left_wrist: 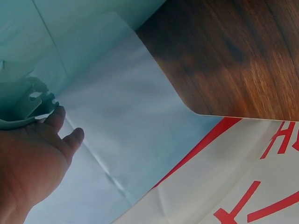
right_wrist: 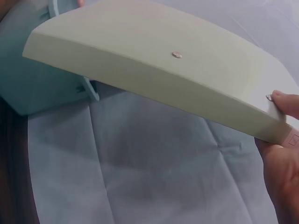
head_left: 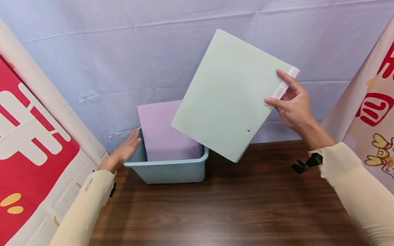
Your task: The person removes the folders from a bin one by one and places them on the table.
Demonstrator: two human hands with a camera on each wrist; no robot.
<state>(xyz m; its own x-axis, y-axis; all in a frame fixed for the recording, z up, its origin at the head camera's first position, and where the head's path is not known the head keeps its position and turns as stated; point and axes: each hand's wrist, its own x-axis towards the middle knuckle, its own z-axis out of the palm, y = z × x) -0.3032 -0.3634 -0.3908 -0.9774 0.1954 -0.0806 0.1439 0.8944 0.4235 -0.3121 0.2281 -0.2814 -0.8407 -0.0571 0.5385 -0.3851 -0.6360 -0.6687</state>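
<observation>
A pale green ring binder (head_left: 227, 92) with metal rivets is held up and tilted by my right hand (head_left: 293, 102). The fingers and thumb pinch its edge by a white barcode label (head_left: 280, 90). The right wrist view shows the same binder (right_wrist: 154, 60) side-on, its spine toward the camera. A blue plastic bin (head_left: 175, 172) stands on the table, and a purple binder (head_left: 167, 133) leans upright inside. My left hand (head_left: 124, 150) rests at the bin's left rim with fingers extended. The green binder's lower left corner overlaps the purple one in the head view.
The dark wood table (head_left: 215, 208) reaches back to a pale blue cloth backdrop (head_left: 101, 61). Printed red and white cloth (head_left: 37, 143) hangs at the left, and another printed cloth (head_left: 372, 112) at the right.
</observation>
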